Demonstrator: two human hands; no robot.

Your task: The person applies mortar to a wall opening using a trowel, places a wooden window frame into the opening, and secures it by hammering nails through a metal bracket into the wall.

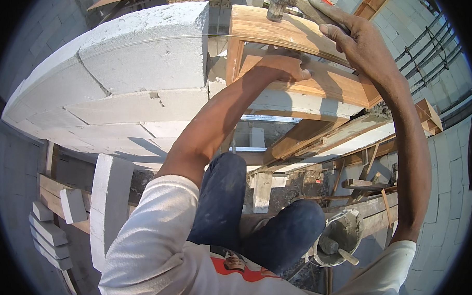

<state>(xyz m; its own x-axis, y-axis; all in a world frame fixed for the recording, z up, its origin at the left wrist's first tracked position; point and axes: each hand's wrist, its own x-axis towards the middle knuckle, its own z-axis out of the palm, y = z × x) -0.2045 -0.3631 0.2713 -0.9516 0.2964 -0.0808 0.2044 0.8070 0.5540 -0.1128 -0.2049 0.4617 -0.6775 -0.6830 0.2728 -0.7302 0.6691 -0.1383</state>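
My right hand [356, 40] is closed around the handle of a hammer [316, 14], raised at the top right. The hammer's dark head hangs over the top board of a wooden box frame [287, 28]; whether they touch is unclear. Inside that frame reaches my left hand [288, 70], just under the top board and above the lower board. Its thumb shows, but shade and the board hide most of its fingers. The frame sits on the wall, close to the end of a row of white blocks [145, 53]. A thin string [167, 36] runs along these blocks.
Below my knees, a bucket [342, 234] with mortar and a trowel [348, 256] stands at the right. At the left are a tall white block [109, 205] and several smaller blocks [51, 232] by planks. Steel bars [429, 53] stick out at the far right.
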